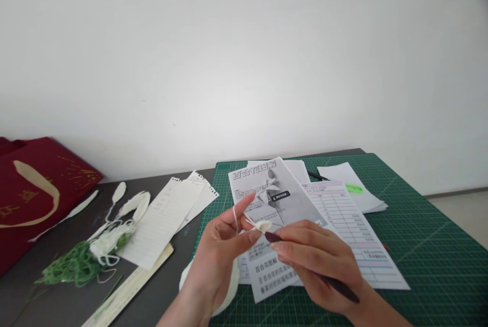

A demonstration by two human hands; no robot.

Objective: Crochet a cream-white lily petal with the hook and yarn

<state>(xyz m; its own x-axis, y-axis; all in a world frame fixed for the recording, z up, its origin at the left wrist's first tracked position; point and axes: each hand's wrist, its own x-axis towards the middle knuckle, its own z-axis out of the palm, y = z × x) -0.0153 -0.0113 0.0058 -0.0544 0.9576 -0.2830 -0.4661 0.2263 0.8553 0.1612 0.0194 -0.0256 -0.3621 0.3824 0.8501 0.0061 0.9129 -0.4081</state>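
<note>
My left hand (217,256) is raised over the table with white yarn looped round the index finger, its thumb and finger pinching a small white crocheted piece (262,226). My right hand (314,261) holds a dark crochet hook (305,266) whose tip meets that piece. Both hands hover above a printed instruction sheet (267,189) with a flower picture, which lies on a green cutting mat (419,245).
A lined form (343,220) and white papers (354,184) with a green clip lie on the mat. To the left on the dark table are notepaper sheets (163,220), white crocheted petals and yarn (118,215), green yarn (72,266) and a dark red bag (34,189). A white wall stands behind.
</note>
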